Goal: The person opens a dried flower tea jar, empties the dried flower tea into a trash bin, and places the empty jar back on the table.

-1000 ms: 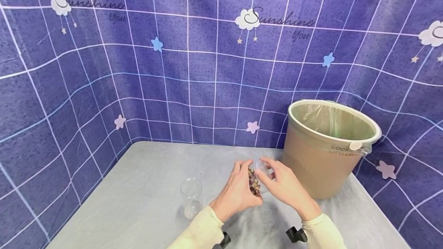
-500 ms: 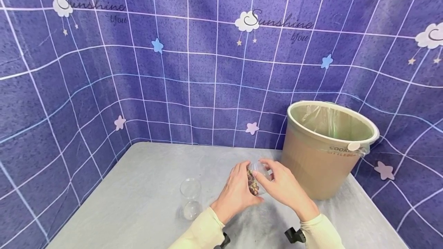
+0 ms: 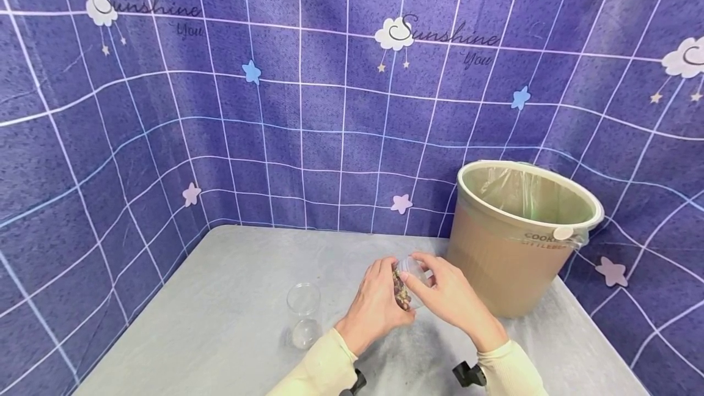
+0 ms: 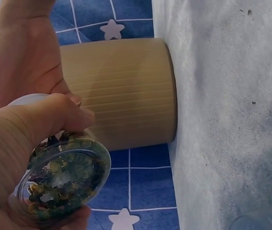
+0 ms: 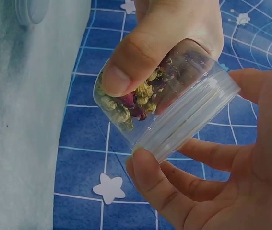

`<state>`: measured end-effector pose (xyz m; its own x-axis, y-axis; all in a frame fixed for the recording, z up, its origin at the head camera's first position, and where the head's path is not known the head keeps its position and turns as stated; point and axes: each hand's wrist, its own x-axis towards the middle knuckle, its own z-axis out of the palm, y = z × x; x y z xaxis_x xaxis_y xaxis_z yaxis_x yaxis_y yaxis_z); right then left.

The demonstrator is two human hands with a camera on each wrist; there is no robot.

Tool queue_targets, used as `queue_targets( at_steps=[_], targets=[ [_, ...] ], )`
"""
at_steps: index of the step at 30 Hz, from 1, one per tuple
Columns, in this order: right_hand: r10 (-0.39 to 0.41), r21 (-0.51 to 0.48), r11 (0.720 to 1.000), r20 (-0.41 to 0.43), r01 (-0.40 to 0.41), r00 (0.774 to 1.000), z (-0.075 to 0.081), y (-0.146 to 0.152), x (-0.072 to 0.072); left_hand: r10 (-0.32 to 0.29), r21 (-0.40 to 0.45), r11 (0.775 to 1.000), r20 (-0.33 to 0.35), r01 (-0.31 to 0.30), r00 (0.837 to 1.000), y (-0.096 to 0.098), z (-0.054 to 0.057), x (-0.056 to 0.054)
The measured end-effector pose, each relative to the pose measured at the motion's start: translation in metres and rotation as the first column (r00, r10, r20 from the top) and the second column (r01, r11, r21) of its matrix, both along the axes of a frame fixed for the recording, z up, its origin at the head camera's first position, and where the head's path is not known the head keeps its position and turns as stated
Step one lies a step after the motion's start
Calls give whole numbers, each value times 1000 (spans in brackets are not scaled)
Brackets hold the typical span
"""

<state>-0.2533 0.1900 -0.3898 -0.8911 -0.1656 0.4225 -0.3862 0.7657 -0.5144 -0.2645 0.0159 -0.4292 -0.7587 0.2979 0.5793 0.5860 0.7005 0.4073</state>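
A clear jar (image 3: 401,293) holding dried flower buds, yellowish and dark red, is tilted on its side above the table. My left hand (image 3: 374,301) grips the jar's body, its thumb pressing the side in the right wrist view. With thumb and fingers, my right hand (image 3: 452,292) holds the clear screw lid (image 5: 188,117) at the jar's other end. The lid sits on the jar. In the left wrist view the jar's round base (image 4: 64,179) faces the camera, with flowers visible through it. A clear cup (image 3: 304,316) stands upright to the left of my hands.
A large tan bin (image 3: 503,261) with a pale rim and a clear liner stands at the right rear of the grey table (image 3: 242,286). A blue gridded curtain (image 3: 324,109) hangs behind and on both sides.
The jar has turned slightly and the flowers inside have shifted a little. Both hands stay on the jar and lid in nearly the same place. The cup has not moved.
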Motion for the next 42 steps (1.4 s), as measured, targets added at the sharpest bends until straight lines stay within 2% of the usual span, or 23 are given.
queue_targets(
  at_steps=[12, 36, 42],
  targets=[
    [4, -2, 1000, -4, -4, 1000, -1, 1, -1, -1, -5, 1000, 18, 1, 1000, -2, 2, 0],
    [45, -12, 999, -117, -46, 992, -2, 1, 0, -11, 13, 1000, -17, 11, 1000, -3, 2, -3],
    [52, -14, 998, -122, -54, 991, -4, 1, 0, -6, 9, 1000, -31, 7, 999, -3, 2, -3]
  ],
)
